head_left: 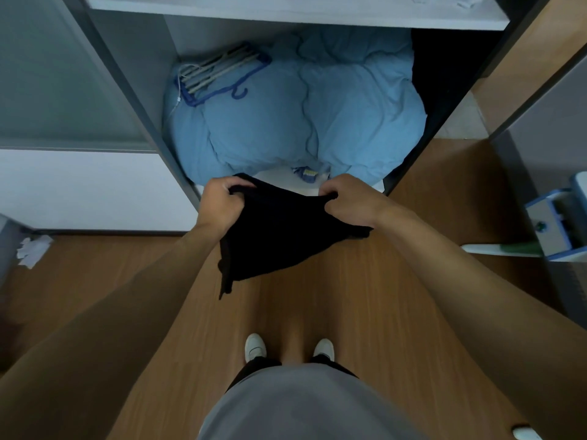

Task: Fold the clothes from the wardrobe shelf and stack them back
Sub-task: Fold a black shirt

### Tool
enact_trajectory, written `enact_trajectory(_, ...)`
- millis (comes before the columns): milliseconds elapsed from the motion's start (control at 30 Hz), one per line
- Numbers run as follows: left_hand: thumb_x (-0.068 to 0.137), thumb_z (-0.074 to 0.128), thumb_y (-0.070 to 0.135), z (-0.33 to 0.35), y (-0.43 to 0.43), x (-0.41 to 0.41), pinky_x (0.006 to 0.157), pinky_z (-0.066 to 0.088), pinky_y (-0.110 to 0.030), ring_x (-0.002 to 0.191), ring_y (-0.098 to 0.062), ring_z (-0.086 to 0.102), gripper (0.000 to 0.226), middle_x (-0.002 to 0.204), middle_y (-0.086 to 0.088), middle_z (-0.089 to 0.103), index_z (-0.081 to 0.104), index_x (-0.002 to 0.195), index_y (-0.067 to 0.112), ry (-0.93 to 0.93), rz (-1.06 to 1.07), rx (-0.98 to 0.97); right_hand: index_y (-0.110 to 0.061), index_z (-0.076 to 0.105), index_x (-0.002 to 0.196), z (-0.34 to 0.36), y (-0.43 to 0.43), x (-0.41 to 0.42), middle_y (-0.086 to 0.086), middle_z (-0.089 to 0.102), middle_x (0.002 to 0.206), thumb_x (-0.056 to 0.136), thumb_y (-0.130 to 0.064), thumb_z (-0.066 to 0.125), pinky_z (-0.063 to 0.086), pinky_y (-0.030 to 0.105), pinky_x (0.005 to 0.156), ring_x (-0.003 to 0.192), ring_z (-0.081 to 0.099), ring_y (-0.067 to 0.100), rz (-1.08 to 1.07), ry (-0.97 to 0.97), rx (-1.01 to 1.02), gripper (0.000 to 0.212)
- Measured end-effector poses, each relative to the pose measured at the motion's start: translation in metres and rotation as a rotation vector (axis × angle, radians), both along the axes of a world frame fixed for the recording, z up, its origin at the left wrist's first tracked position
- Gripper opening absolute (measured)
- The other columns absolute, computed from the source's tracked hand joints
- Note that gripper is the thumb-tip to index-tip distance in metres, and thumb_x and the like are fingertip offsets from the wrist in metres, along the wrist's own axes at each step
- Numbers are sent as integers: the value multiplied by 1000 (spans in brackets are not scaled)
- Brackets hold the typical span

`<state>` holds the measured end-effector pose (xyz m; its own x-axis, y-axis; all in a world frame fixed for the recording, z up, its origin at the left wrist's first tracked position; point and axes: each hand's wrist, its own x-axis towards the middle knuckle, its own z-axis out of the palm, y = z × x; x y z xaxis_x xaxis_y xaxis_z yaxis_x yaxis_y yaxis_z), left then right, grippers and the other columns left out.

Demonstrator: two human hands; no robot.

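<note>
The black garment (pixel 273 239) is so dark that no seam, collar or sleeve can be made out, so I cannot tell what kind of clothing it is. It hangs in the middle of the frame, in front of the open wardrobe and above the wooden floor (pixel 365 306), its top edge stretched between the two hands. The left hand (pixel 219 204) grips the upper left corner with curled fingers. The right hand (pixel 349 201) pinches the upper right edge, and its fingertips are buried in the cloth. The hands are apart, each clamped on the fabric. The lower part sags into a loose point at lower left, with a thin strip dangling.

Behind it, in the lower wardrobe compartment, a puffy pale blue duvet (pixel 301 115) fills the space. Its right side fades into deep shadow. A bundle of hangers (pixel 219 71), pale bars with a dark blue hook, lies on its upper left. A small blue and white item (pixel 306 175) peeks out under the duvet's front edge, too hidden to identify. The white shelf (pixel 286 7) above is cut off by the top of the frame.

Crumpled white paper (pixel 33 249) lies at the left edge. A blue and white object (pixel 556 227) at the right edge is cut off. White shoes (pixel 255 346) show at the bottom.
</note>
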<state>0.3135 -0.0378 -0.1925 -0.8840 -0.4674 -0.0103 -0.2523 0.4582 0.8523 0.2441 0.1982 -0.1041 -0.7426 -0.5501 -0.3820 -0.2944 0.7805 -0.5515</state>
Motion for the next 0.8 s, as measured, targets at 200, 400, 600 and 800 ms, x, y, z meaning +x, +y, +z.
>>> enact_trajectory(200, 84, 49, -11, 7, -13, -2, 93, 50, -23, 96, -15, 66, 38, 104, -3, 73, 77, 103, 7, -23, -8, -128, -26, 55, 62, -1, -9, 3, -8, 55, 66, 79, -2, 48, 41, 30, 70, 73, 54, 12, -127, -5, -224, 30)
enact_trajectory(400, 81, 51, -10, 8, -14, 1, 81, 54, -38, 85, -29, 65, 26, 89, -11, 69, 75, 87, 0, -3, -90, -273, -26, 65, 100, 2, -17, 3, -15, 60, 99, 76, -67, 65, 48, 32, 81, 98, 60, 11, -26, 83, 8, 47)
enact_trajectory(600, 79, 59, 2, 2, -7, 2, 67, 50, -35, 75, -28, 60, 13, 74, -7, 64, 67, 70, 2, 12, -127, -341, -21, 66, 104, 15, -19, -2, 5, 66, 112, 95, -38, 57, 45, 36, 86, 107, 62, 27, 27, 314, 221, 22)
enact_trajectory(800, 77, 66, 14, -11, 1, 7, 88, 27, -35, 90, -29, 54, 14, 68, -4, 66, 70, 67, 5, 27, -171, -422, -15, 63, 106, 26, -26, 6, 6, 66, 110, 88, -14, 45, 45, 42, 92, 102, 60, 29, -72, 408, 15, 25)
